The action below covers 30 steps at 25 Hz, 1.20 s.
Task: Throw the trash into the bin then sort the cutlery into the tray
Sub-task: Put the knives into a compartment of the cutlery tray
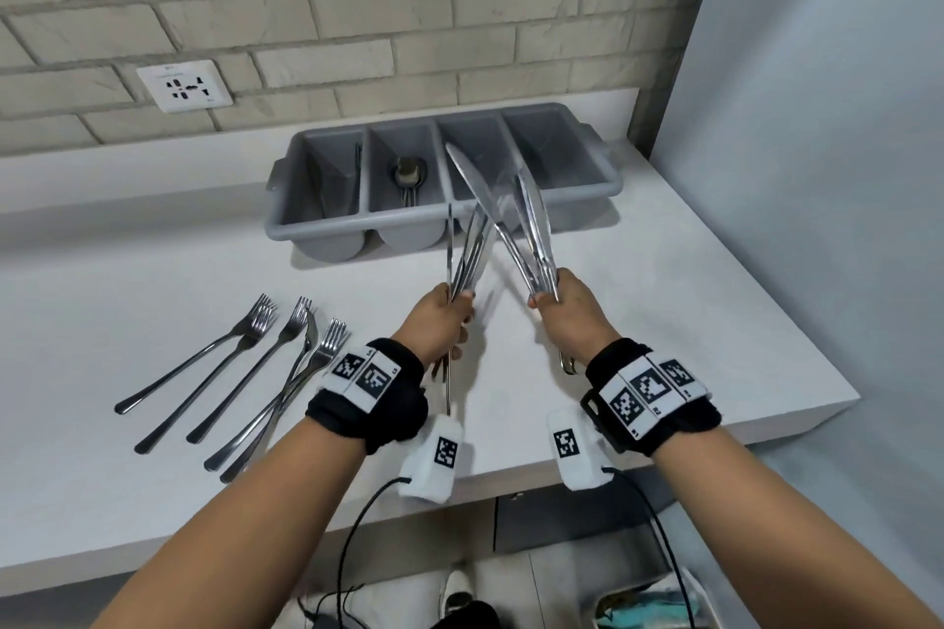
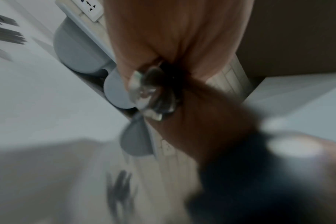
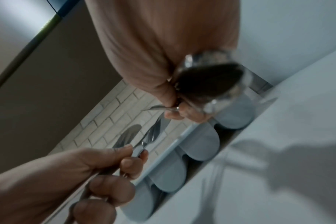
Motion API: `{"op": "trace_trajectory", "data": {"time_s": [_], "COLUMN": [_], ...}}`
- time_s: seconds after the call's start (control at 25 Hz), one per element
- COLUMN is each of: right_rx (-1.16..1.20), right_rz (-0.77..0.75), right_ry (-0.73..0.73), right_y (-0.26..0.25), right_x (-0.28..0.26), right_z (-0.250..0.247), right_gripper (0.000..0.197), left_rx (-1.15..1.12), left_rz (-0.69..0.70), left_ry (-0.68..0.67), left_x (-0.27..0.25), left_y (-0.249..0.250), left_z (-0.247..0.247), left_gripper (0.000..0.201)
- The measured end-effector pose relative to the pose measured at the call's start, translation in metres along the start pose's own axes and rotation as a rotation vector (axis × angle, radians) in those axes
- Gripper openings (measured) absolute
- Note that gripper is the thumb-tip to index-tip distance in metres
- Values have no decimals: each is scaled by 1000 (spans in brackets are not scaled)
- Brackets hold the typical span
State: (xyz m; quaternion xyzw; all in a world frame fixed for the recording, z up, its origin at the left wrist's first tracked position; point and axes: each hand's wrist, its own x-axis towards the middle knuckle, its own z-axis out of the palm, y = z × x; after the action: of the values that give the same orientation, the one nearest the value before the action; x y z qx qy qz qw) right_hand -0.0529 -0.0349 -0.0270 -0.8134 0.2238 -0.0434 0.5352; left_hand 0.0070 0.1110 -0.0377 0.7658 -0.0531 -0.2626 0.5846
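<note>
Both hands hold bundles of steel knives upright above the white counter, in front of the grey four-compartment cutlery tray [image 1: 286, 199]. My left hand [image 1: 443, 317] grips several knives [image 1: 472, 240] by their handles. My right hand [image 1: 562, 304] grips another bundle of knives [image 1: 531, 215], blades fanned over the tray's third compartment. The two bundles cross near their tips. Spoons [image 1: 408, 171] lie in the tray's second compartment. Several forks [image 1: 265, 373] lie on the counter at the left. In the right wrist view my right hand [image 3: 171, 97] clasps handle ends, and my left hand [image 3: 113, 163] shows below it.
A brick wall with a power socket [image 1: 185, 85] runs behind the counter. A grey wall panel [image 1: 817, 169] closes the right side. The counter's front edge [image 1: 459, 495] is near my wrists, with cables and a bag [image 1: 649, 613] on the floor below.
</note>
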Motion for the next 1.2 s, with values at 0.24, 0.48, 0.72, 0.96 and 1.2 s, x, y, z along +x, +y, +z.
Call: {"op": "trace_trajectory", "data": {"time_s": [0.24, 0.48, 0.72, 0.96, 1.2], "right_rx": [63, 24, -274, -360, -446], "right_rz": [-8, 83, 181, 322, 286], "right_ry": [40, 10, -139, -203, -266], "right_y": [-55, -103, -116, -115, -102], "right_x": [66, 146, 215, 243, 262], "right_z": [-22, -13, 8, 20, 23], "right_gripper": [10, 21, 33, 41, 31], "left_rx": [-245, -346, -56, 160, 213], "left_rz": [19, -67, -157, -194, -316], "left_ry": [-57, -43, -70, -87, 103], "left_x": [64, 147, 222, 262, 267], "left_y": [77, 125, 132, 128, 126], "left_z": [-18, -30, -35, -19, -5], "left_gripper": [25, 32, 37, 33, 41]}}
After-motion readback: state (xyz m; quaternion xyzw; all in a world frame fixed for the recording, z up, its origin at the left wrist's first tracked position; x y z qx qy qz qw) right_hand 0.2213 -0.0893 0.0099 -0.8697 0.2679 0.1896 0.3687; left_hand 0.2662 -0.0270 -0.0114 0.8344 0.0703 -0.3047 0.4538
